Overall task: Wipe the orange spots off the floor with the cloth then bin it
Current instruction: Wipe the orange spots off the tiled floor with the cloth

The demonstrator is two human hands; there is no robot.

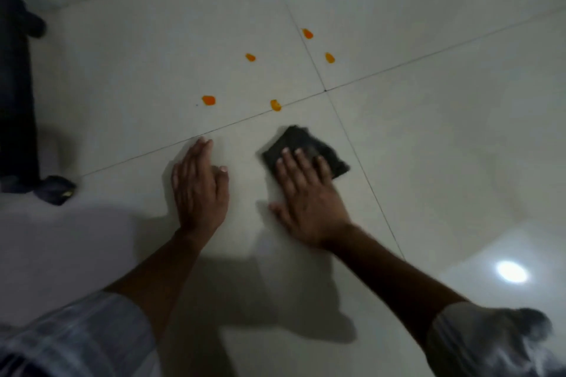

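Several orange spots (275, 105) dot the white tiled floor (428, 131) ahead of me, near a crossing of grout lines. A dark folded cloth (297, 139) lies flat on the tile just short of the nearest spots. My right hand (309, 196) presses its spread fingers onto the near half of the cloth. My left hand (199, 187) rests flat on the bare tile to the left of the cloth, fingers together, holding nothing.
A dark upright object (16, 95) stands at the left edge, with a small dark crumpled item (56, 191) at its foot. A bright light reflection (511, 272) shines on the floor at lower right. A wall base runs along the top.
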